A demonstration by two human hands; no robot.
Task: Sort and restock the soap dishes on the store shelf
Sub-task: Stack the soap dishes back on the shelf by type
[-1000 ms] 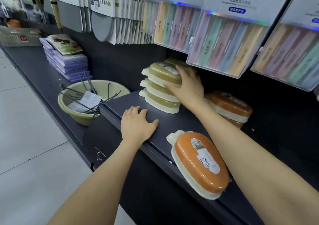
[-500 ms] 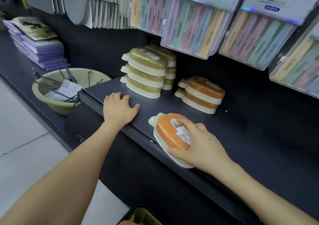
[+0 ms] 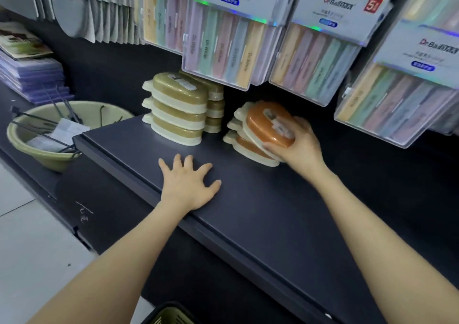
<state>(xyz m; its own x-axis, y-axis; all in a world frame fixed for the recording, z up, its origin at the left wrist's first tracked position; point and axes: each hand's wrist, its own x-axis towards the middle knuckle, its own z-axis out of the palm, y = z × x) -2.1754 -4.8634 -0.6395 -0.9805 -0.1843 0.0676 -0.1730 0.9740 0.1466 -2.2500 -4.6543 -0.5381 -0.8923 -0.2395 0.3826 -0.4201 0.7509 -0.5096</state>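
Progress: olive stack sorted | your right hand grips orange soap dish, tilted on orange pile, not seated | left hand spread flat near shelf front edge

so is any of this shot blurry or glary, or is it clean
Head view: mostly sharp on the left hand and the green soap dishes; the right hand and the orange soap dish it holds are smeared by motion; the hanging toothbrush packs are soft, with coloured glints on their top edges; straight shelf lines bow near the frame edges.
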